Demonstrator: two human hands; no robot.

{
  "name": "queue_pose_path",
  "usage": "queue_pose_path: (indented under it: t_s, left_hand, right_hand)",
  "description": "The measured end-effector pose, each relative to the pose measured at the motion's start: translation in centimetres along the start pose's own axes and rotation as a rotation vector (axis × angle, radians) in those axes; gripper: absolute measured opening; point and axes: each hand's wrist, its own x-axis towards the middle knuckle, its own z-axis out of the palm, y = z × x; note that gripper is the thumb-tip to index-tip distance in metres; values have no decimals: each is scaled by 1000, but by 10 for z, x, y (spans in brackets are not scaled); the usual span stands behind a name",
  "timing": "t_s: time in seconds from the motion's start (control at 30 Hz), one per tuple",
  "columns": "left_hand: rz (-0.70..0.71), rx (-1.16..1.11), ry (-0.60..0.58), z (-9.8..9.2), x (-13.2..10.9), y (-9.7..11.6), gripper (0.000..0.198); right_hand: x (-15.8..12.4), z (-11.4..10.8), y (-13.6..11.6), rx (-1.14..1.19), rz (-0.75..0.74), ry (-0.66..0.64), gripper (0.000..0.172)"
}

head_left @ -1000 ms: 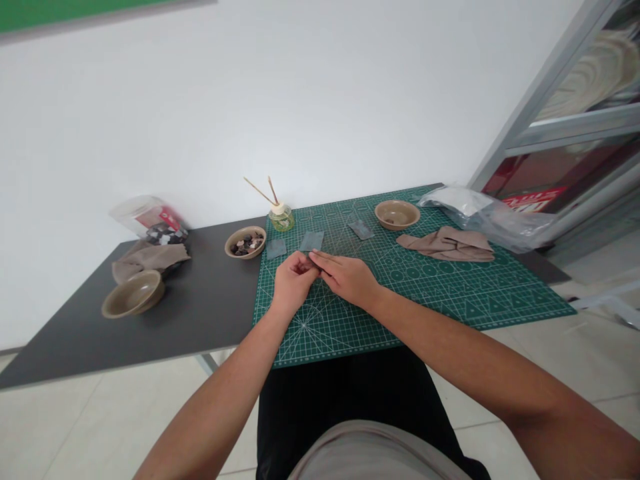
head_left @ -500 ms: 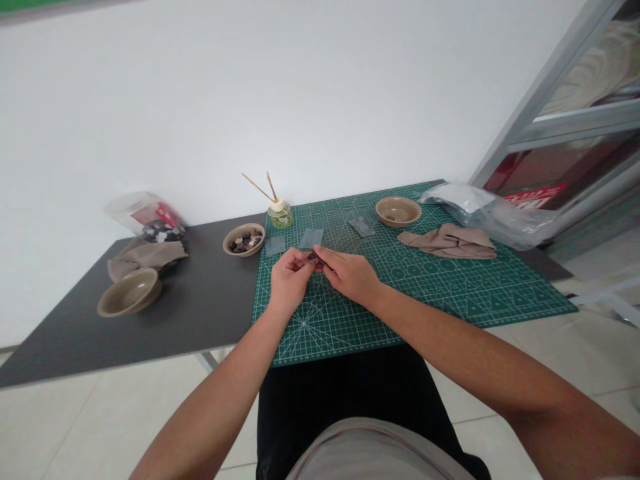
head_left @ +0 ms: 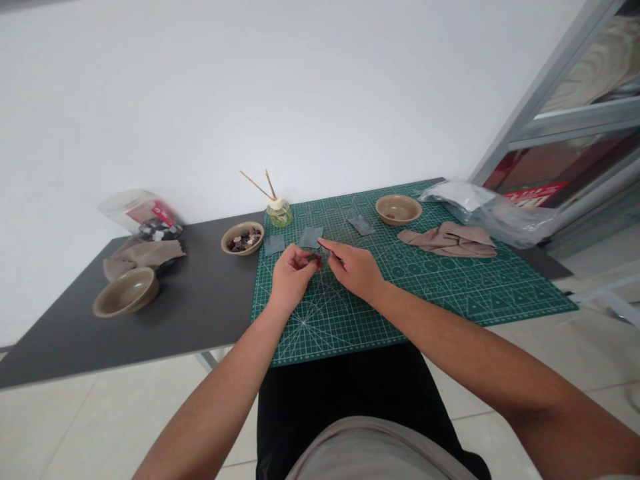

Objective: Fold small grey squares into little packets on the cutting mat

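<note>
One small dark piece (head_left: 313, 258) is pinched in my left hand (head_left: 293, 277), above the green mat (head_left: 345, 323). My right hand (head_left: 356, 270) is just beside it, with the pointing finger stretched out. A dark thing (head_left: 325, 247) shows by its tip, but I cannot tell if I am gripping it. Three thin gray squares (head_left: 311, 237) lie on the mat past my hands. On the left, a bowl (head_left: 242, 252) of little stones (head_left: 244, 240) sits near a bottle (head_left: 279, 214). A brown cloth (head_left: 447, 240) lies on the right.
</note>
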Motion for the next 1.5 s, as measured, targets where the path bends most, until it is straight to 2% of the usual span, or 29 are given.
queue_pose_path:
  t_s: [0.13,0.23,0.5,0.73,0.87,1.0,1.13,1.5]
  left_hand:
    - [-49,-2,-64,0,2,-3,18]
    - [-78,-24,-77,-1,4,-4,26]
    - [8,-28,-59,0,2,-2,23]
    - [-69,-58,-55,0,6,-7,35]
    - [-77,-22,-67,0,6,-8,26]
    - [-26,64,-35,-3,5,-9,19]
    - [-29,106,-56,-5,6,-12,19]
    - [-66,29,-90,-4,6,-16,25]
  right_hand:
    - [1,0,3,64,26,42,38]
    - [2,0,4,98,25,50,33]
    - [4,2,7,116,31,42,28]
    - [5,3,6,125,54,-5,26]
    - [5,4,7,147,19,-47,26]
    - [6,5,9,190,11,-47,26]
    - [8,4,10,229,36,-50,20]
    - [11,3,16,290,162,-81,13]
